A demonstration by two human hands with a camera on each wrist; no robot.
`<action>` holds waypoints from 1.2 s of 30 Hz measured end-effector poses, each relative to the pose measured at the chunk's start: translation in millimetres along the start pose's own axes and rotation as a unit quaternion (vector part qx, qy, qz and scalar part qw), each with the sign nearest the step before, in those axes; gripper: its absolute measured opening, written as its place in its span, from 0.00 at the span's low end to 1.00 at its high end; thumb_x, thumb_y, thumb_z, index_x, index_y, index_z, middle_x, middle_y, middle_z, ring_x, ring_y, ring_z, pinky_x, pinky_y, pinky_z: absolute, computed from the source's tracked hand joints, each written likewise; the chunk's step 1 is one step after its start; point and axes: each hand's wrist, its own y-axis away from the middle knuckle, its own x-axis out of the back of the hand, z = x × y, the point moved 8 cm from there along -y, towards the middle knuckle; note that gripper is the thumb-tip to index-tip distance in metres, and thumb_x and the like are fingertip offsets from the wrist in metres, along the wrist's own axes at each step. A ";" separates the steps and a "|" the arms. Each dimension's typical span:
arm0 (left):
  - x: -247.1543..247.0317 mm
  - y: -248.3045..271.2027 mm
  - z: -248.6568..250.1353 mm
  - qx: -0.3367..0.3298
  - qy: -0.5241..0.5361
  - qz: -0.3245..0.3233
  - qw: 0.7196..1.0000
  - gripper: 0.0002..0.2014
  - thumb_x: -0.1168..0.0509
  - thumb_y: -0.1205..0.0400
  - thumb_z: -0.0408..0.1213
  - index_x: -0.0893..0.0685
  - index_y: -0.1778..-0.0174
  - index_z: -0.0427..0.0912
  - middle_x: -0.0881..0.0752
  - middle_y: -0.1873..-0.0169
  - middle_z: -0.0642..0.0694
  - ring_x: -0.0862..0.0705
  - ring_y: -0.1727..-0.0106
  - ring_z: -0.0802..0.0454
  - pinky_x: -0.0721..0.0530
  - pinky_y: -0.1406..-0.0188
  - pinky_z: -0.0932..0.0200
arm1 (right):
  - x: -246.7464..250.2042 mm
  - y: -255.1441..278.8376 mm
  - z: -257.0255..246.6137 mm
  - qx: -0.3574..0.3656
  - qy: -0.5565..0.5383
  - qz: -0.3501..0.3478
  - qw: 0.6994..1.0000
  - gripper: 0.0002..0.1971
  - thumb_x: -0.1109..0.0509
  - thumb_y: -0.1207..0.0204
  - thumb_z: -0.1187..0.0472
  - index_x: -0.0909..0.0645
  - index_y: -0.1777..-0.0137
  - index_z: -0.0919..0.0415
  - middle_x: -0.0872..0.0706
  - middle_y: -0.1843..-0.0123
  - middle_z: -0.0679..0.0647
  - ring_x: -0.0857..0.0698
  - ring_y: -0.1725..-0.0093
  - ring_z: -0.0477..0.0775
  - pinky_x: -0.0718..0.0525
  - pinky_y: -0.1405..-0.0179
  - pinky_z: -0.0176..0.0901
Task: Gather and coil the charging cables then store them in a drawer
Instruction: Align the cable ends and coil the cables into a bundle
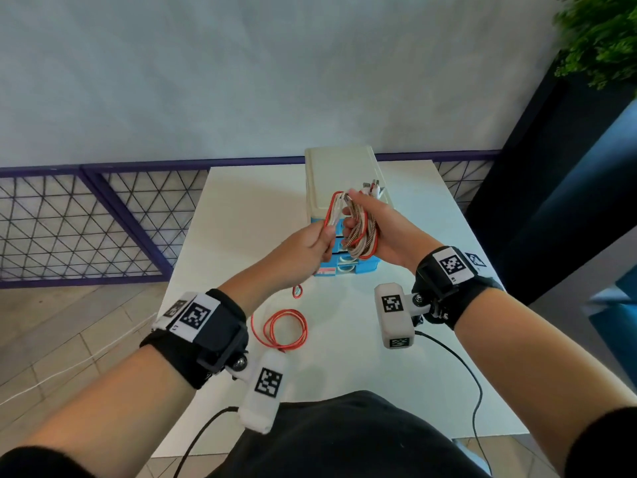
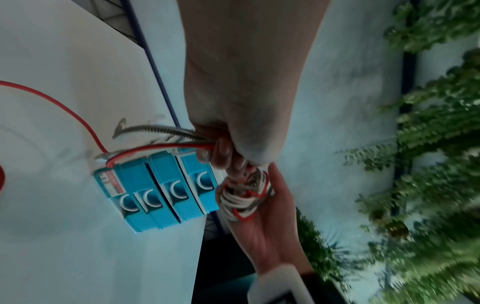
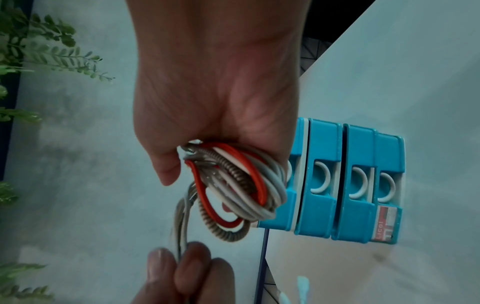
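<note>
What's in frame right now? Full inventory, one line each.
cable bundle: one coil of several cables, red, white and braided, gripped in the right hand.
cable strands: a few, red and white, run from the coil to the left hand.
loose cable: one, red, looped on the table near the front.
drawer unit: one, cream top, blue drawer fronts, all closed, at the table's far side.
table: one, white.
railing: one, purple frame with wire mesh, behind the table.
plant: green, upper right.
wrist cameras: two, white, with black marker tags.
hands: left hand pinches the strands; right hand holds the coil.
</note>
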 end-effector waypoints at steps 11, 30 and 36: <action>-17.5 -0.5 25.8 -0.040 -0.429 -0.013 0.902 0.16 0.52 0.12 0.45 0.34 0.35 0.38 0.29 0.70 0.48 0.27 0.73 0.50 0.31 0.77 0.54 | -5.3 -4.5 5.8 0.018 0.151 0.066 0.986 0.12 0.24 0.29 0.58 0.24 0.66 0.59 0.23 0.77 0.54 0.22 0.79 0.49 0.21 0.76 0.38; -29.7 17.8 -13.7 0.018 0.051 -0.224 0.973 0.20 0.52 0.14 0.50 0.21 0.62 0.44 0.27 0.79 0.54 0.21 0.70 0.56 0.33 0.77 0.70 | 2.5 -1.6 -21.4 0.097 -0.229 0.043 0.968 0.13 0.38 0.17 0.62 0.29 0.65 0.58 0.28 0.79 0.47 0.25 0.82 0.43 0.19 0.74 0.38; -2.7 13.8 -28.3 0.015 0.050 -0.172 0.984 0.14 0.45 0.15 0.45 0.15 0.56 0.45 0.24 0.75 0.51 0.21 0.69 0.60 0.28 0.67 0.68 | 10.5 6.6 -22.0 0.060 -0.161 0.024 0.985 0.12 0.38 0.17 0.62 0.28 0.63 0.58 0.26 0.78 0.47 0.24 0.80 0.44 0.18 0.75 0.37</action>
